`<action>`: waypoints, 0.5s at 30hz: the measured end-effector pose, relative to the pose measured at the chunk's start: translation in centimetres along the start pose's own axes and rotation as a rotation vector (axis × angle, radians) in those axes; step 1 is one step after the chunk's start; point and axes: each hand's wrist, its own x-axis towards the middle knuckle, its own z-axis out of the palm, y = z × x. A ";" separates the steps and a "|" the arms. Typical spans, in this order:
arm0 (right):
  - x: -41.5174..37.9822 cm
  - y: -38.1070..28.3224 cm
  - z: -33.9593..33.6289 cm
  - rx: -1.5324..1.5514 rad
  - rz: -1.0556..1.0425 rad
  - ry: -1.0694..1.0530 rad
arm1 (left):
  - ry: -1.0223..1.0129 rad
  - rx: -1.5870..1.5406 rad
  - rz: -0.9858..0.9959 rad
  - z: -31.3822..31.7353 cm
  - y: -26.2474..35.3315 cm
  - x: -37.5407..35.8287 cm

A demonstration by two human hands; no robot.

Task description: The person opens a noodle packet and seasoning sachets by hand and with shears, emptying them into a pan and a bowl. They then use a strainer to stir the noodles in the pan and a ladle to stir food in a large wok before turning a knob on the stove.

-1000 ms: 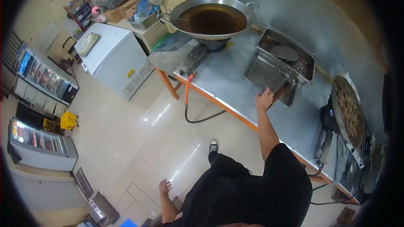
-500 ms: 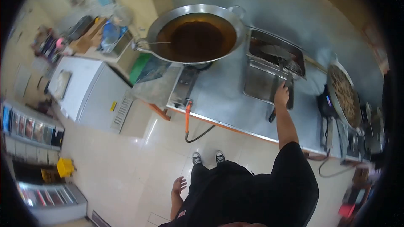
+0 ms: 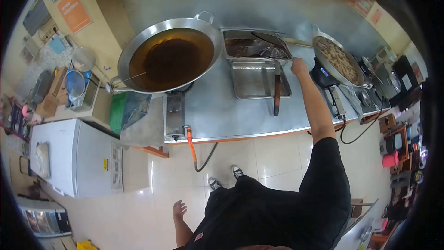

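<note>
My right hand (image 3: 299, 66) is closed at the right corner of a deep metal pan (image 3: 226, 46). Whatever its fingers hold is hidden. Beside it, inside the pan, rests a wire tool (image 3: 272, 53) that looks like a whisk, among dark reddish-brown contents. A dark flat tool with a wooden handle (image 3: 298, 42) lies across the pan's back. In front is a shallow metal tray (image 3: 252, 81), with a brown-handled utensil (image 3: 277, 90) lying across it. My left hand (image 3: 179, 209) hangs low over the floor, fingers apart and holding nothing.
A large wok (image 3: 127, 58) of dark brown liquid sits on a burner (image 3: 175, 113) at the left. To the right, another wok (image 3: 335, 58) holds brownish food. An orange gas hose (image 3: 191, 146) hangs off the table's front edge. A white chest (image 3: 88, 157) stands left.
My right hand has moved from over the shallow tray to the deep pan's right corner. The view has turned, showing more on the right. My left hand still hangs low.
</note>
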 end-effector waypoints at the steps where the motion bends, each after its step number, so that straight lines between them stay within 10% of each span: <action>1: -0.1 -0.2 -0.6 -0.007 0.007 0.003 | -0.032 0.004 0.035 0.4 0.9 0.5; 15: -0.8 11.4 -11.9 0.483 0.069 0.075 | -0.179 0.058 0.059 9.2 1.1 2.0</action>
